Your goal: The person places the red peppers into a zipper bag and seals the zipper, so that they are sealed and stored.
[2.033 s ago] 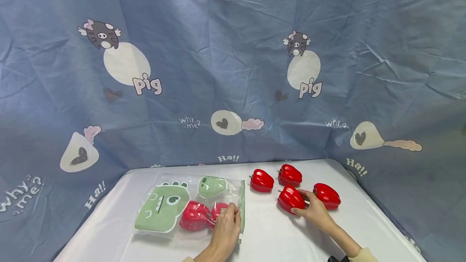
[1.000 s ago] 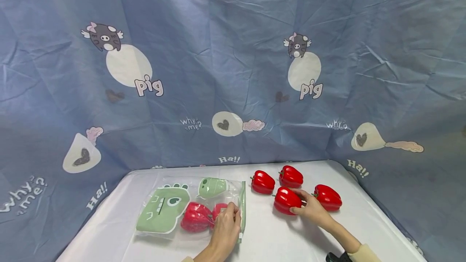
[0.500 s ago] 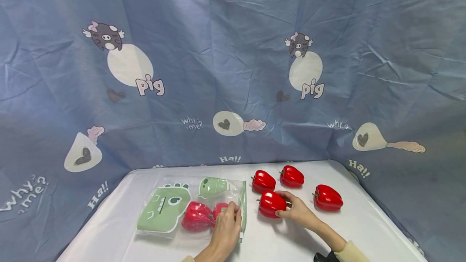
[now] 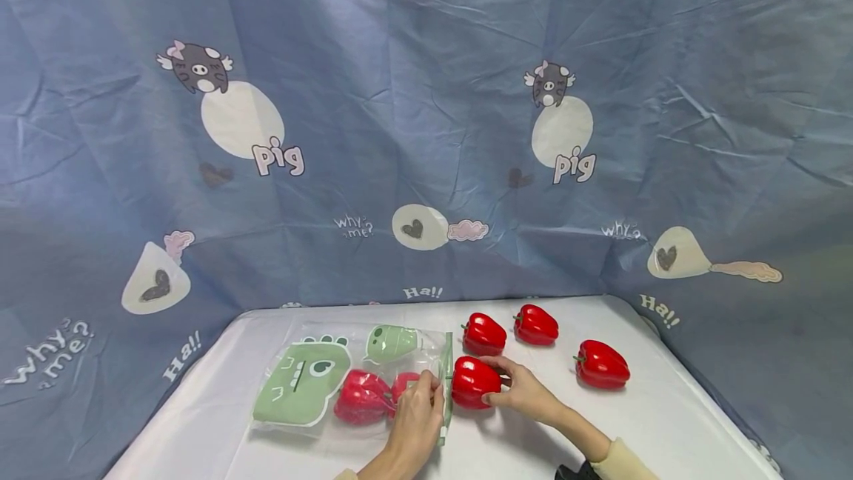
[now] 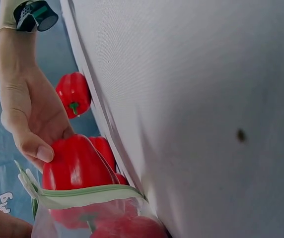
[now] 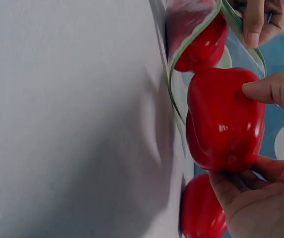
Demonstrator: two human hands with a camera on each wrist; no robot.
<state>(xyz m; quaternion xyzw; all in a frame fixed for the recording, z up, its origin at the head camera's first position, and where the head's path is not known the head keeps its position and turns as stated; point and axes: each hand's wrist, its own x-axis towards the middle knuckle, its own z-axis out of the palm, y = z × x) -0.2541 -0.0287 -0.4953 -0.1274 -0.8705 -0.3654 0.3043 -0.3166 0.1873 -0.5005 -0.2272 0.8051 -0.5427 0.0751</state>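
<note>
A clear zip bag [image 4: 300, 384] with green cartoon prints lies on the table, its green-edged mouth toward the right. Inside it are two red bell peppers [image 4: 362, 397], one partly covered by my left hand [image 4: 415, 413]. That hand pinches the bag's upper edge near the mouth, and the right wrist view shows the mouth held apart. My right hand [image 4: 526, 394] grips another red bell pepper [image 6: 226, 119] between thumb and fingers. This pepper is right at the bag's mouth; in the left wrist view its stem end shows behind the green zip strip [image 5: 87, 196].
Three more red bell peppers stay on the white table [image 4: 526, 450]: one [image 4: 483, 334] just behind the gripped one, one [image 4: 536, 325] at the back, one [image 4: 602, 365] farther right. A blue printed cloth [image 4: 426, 132] hangs behind the table.
My right hand has carried its bell pepper leftward, from beside the right-hand pepper to the bag's mouth. The left hand keeps its pinch on the bag in the same place.
</note>
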